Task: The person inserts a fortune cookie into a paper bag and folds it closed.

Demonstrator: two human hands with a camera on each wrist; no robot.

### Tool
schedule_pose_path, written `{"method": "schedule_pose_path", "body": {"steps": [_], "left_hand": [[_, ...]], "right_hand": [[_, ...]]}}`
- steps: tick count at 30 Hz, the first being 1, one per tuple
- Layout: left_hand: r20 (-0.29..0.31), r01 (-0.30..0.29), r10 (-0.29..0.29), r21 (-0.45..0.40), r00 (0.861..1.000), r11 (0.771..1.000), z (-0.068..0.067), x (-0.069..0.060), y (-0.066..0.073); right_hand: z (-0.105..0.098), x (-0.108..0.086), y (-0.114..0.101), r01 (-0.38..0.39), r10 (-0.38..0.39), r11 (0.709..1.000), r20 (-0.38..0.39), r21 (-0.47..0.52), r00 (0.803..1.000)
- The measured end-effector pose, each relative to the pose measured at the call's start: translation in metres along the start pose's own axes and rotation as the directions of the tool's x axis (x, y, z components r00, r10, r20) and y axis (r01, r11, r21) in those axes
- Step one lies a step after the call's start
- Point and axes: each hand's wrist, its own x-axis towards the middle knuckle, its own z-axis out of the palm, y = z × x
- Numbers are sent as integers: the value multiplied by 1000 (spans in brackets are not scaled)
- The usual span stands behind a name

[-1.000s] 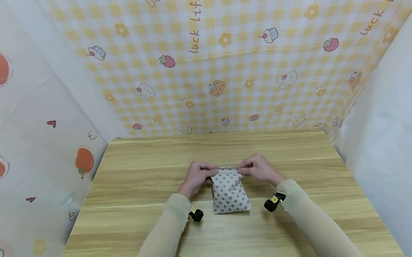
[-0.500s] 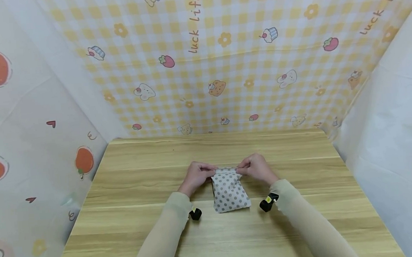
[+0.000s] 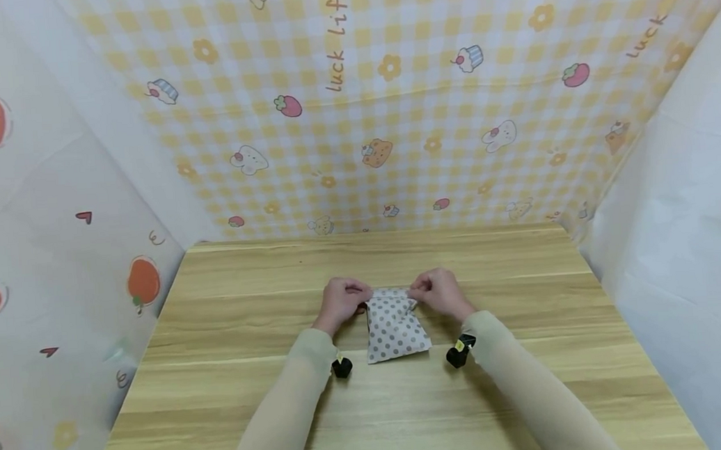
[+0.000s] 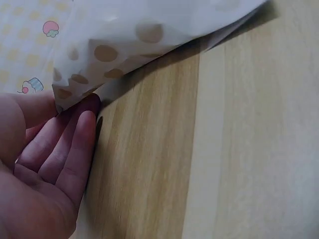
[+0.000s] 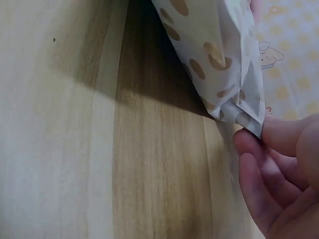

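A white paper bag (image 3: 395, 327) with grey-brown polka dots is in the middle of the table, its top edge folded over toward the person. At the bag's upper left corner my left hand (image 3: 343, 301) pinches the folded edge between thumb and fingers. My right hand (image 3: 442, 293) does the same at the upper right corner. In the left wrist view the dotted bag (image 4: 149, 32) slants up from the thumb, over the wood. The right wrist view shows creases in the paper bag (image 5: 214, 64) near the pinched corner. What the bag contains is hidden.
The wooden table (image 3: 274, 426) spreads around the bag on all sides. A yellow checked cloth (image 3: 415, 109) hangs behind its far edge, with white sheets at left and right. Small black cameras (image 3: 342, 367) are strapped at both wrists.
Both hands and the bag have shifted slightly up and left in the head view. The right hand has come a little closer to the left, and the bag's bottom edge has tilted.
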Motion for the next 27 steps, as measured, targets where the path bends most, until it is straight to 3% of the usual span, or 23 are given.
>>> {"method": "schedule_pose_path", "body": {"steps": [5, 12, 17, 22, 25, 26, 27], "left_hand": [[8, 41, -41, -40, 999, 998, -1, -1, 3], [10, 54, -53, -59, 999, 997, 0, -2, 4], [30, 43, -42, -24, 999, 999, -1, -4, 7], [15, 12, -13, 72, 1000, 997, -1, -9, 8], [28, -89, 85, 240, 996, 967, 1, -15, 11], [50, -141, 132, 301, 990, 943, 2, -17, 12], [80, -201, 184, 374, 980, 905, 3, -20, 14]], "right_hand": [[1, 1, 2, -54, 53, 999, 60, 7, 997], [1, -1, 4, -42, 38, 998, 88, 47, 995], [-1, -5, 4, -56, 50, 996, 86, 71, 995], [-3, -10, 5, -66, 62, 995, 64, 77, 996], [-5, -13, 6, -66, 61, 995, 66, 77, 996], [-5, -14, 6, -67, 61, 995, 70, 79, 996], [-6, -16, 5, -71, 65, 994, 77, 82, 995]]}}
